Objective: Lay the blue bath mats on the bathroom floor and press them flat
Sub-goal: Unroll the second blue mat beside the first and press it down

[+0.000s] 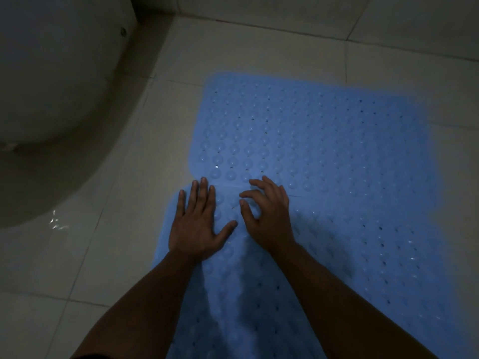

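My left hand [195,229] presses flat, my right hand [268,211] claws loosely, holding nothing, on two soft, limp blue bath mats [324,156] meeting on the bathroom floor [108,250]; toilet [51,99] at ten o'clock. Edges look best for gripping.

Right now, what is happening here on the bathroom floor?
A person is kneeling or bending over blue bath mats spread on the tiled floor, next to a white toilet base. The left hand lies flat with straight fingers near the mat's left edge, by a seam where two mats seem to meet. The right hand is beside it, fingers bent, fingertips on the mat. Neither hand holds anything; they appear to be pressing the mats down.
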Action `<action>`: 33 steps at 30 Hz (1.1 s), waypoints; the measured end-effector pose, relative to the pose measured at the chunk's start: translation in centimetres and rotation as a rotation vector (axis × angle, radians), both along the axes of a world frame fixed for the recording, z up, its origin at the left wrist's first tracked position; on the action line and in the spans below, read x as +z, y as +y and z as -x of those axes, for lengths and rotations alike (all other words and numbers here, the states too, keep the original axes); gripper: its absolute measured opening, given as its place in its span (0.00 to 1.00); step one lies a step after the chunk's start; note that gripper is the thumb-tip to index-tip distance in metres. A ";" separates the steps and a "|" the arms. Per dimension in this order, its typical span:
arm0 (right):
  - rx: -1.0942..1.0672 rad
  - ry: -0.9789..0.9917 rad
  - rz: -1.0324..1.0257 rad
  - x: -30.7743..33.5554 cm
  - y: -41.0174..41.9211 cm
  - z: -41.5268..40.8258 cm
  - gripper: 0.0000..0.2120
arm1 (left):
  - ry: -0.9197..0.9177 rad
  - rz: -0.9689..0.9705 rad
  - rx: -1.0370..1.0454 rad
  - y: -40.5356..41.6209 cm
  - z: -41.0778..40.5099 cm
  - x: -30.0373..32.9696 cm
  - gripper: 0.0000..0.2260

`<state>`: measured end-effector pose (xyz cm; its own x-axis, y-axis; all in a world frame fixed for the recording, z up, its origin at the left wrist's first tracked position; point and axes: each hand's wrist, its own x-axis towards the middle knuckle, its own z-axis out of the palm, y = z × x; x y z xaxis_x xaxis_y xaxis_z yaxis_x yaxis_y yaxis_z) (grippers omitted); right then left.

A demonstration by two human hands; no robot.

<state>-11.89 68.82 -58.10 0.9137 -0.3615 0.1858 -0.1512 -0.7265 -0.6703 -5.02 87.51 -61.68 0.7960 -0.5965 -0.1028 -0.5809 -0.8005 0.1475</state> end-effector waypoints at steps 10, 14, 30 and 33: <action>0.109 0.256 0.040 2.8 2.5 -2.2 0.19 | 0.268 0.227 0.125 0.7 -2.5 5.3 0.30; 0.163 0.508 0.239 -0.3 5.8 -0.8 0.33 | 0.152 0.161 0.147 1.4 -1.6 6.2 0.29; 0.033 0.259 0.391 -5.1 7.3 1.1 0.41 | 0.021 0.146 0.108 2.7 -1.7 3.6 0.26; 0.050 0.281 0.399 -5.1 7.4 1.0 0.43 | 0.033 0.127 0.118 3.1 -1.4 3.5 0.26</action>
